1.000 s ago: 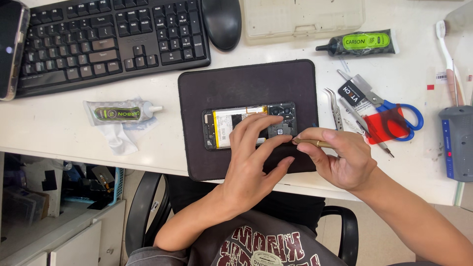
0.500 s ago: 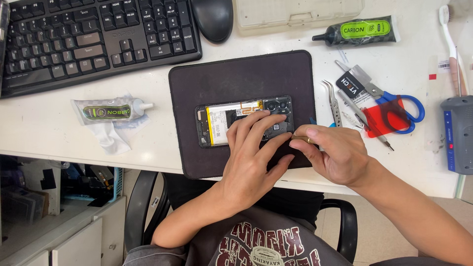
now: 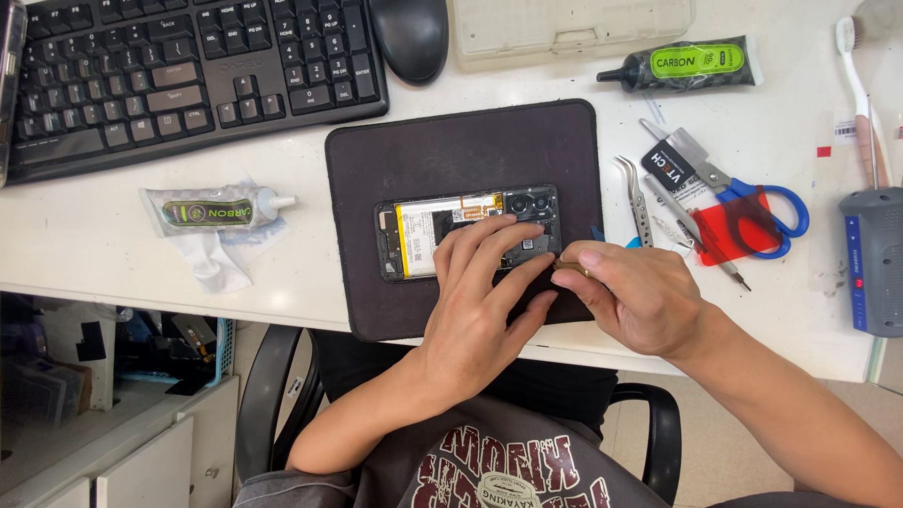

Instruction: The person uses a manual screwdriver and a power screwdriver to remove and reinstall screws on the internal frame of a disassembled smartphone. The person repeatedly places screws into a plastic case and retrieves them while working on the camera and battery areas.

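We see the opened phone lying flat on the dark mat on the white counter. Our left hand rests on its lower right part, fingers spread apart and pressing down. Our right hand sits just beside it, fingers pinched together on a small brass-coloured tool at the phone's corner. Tweezers and blue-handled scissors lie near on the right

The left hand covers the lower right part of the opened phone, hiding the parts beneath its fingers. The right hand hides all but 1 brown tip of a small tool. The keyboard is cut off by the top and left edges.
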